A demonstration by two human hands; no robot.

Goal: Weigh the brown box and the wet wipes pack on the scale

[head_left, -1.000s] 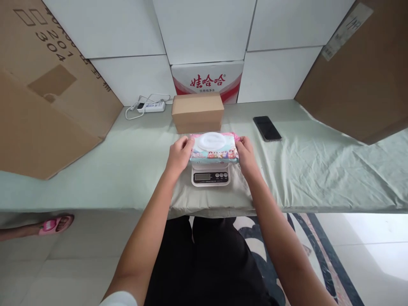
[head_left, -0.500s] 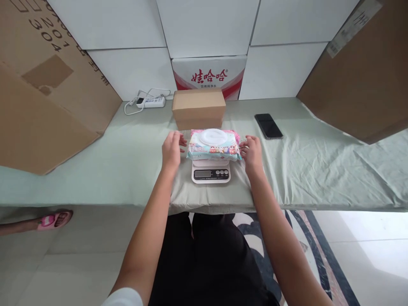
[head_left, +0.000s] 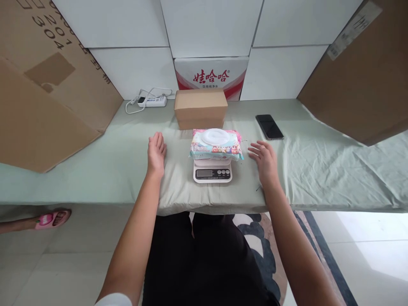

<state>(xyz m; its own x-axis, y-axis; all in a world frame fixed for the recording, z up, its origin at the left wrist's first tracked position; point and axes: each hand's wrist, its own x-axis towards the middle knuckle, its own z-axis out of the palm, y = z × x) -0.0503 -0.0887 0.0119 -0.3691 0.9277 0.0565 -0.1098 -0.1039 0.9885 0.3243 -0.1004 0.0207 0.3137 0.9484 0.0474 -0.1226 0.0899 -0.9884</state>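
A pack of wet wipes (head_left: pixel 216 145) with a white oval lid lies across a small white digital kitchen scale (head_left: pixel 212 174). The scale's display and buttons face me, while its platform is mostly hidden under the pack. To the left of the pack, my left hand (head_left: pixel 156 154) rests on the cloth, palm turned inward, fingers loosely extended and holding nothing. My right hand (head_left: pixel 265 160) is on the other side, fingers apart, empty and clear of the pack.
Behind the pack stands a brown cardboard box (head_left: pixel 200 108), with a printed white-and-red carton (head_left: pixel 210 70) at the wall. A black phone (head_left: pixel 269 126) lies to the right, a white power strip (head_left: pixel 152 101) at back left. Large cardboard sheets (head_left: pixel 47 93) flank the cloth-covered table (head_left: pixel 318 178). Someone's foot in a pink slipper (head_left: pixel 52 219) shows at left.
Both hands have drawn outward from the sides of the wipes pack, the left hand leftward and the right hand rightward. The pack stays on the scale.
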